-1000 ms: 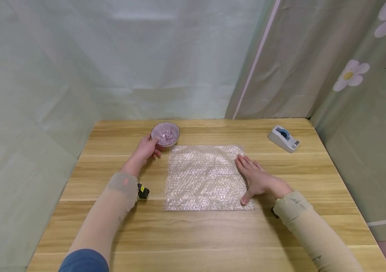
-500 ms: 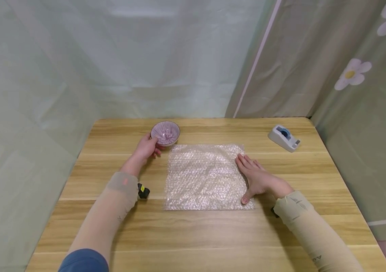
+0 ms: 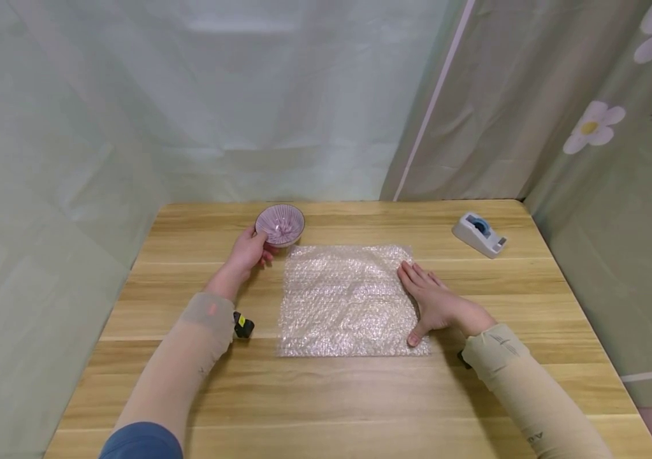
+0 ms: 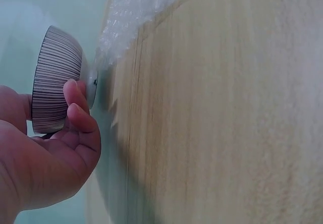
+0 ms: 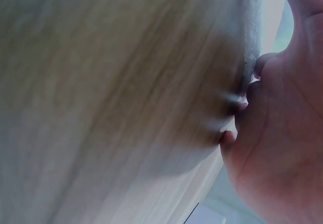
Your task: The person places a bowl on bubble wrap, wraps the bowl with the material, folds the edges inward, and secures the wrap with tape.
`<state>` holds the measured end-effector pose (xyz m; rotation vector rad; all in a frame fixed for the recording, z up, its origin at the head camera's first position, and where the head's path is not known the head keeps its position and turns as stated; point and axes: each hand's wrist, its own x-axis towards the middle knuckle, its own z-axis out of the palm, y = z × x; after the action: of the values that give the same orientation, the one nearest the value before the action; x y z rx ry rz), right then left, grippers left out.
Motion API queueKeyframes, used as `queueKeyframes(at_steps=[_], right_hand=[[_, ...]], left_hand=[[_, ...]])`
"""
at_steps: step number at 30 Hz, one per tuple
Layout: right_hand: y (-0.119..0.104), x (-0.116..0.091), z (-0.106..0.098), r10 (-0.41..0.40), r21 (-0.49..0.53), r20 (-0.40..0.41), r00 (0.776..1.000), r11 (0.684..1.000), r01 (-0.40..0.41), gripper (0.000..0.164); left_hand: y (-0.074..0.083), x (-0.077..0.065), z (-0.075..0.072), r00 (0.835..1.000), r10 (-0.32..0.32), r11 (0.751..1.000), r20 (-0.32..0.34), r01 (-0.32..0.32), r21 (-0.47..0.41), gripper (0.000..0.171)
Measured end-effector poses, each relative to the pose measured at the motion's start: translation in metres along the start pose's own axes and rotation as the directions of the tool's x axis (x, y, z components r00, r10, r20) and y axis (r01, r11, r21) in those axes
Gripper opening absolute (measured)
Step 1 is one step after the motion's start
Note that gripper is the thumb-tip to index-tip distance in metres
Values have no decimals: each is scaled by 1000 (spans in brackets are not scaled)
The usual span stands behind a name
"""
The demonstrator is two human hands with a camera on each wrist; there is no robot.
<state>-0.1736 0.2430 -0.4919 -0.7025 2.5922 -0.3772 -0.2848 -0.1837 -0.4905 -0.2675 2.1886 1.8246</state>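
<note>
A small bowl with fine purple stripes is at the far left of the table, beyond the bubble wrap's upper left corner. My left hand grips it by the near left side, thumb over the rim and fingers curled under the outside, as the left wrist view of the bowl shows. The sheet of bubble wrap lies flat mid-table. On its right edge rests my right hand, fingers spread and thumb apart. In the right wrist view the right hand's palm faces the table, fingertips touching down.
A white tape dispenser with a blue core stands at the far right of the wooden table. Curtains hang along the back and both sides. Small black cameras sit at the wrists.
</note>
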Motion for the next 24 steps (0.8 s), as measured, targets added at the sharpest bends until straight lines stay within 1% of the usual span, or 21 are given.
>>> queueKeyframes(at_steps=[5,10,17,24], right_hand=[[0,0,1,0,0,1,1000,1000,0,158],[1,1,1,5,-7,1,1000,1000,-5,159],[3,1,3,6,-10,-4,1000,1000,-6,159],[1,1,3,6,-21,-9,1000,1000,-6,160]], left_hand=[[2,-1,1,1000,-5,1000,2,5,-7,50],[3,-4,4,1000,10,1000,3,-10,-17,51],[-2,-9,9,999,46,998,4,-46,-34,48],[-7,-19,13,999,48,998,14,-47,-45,50]])
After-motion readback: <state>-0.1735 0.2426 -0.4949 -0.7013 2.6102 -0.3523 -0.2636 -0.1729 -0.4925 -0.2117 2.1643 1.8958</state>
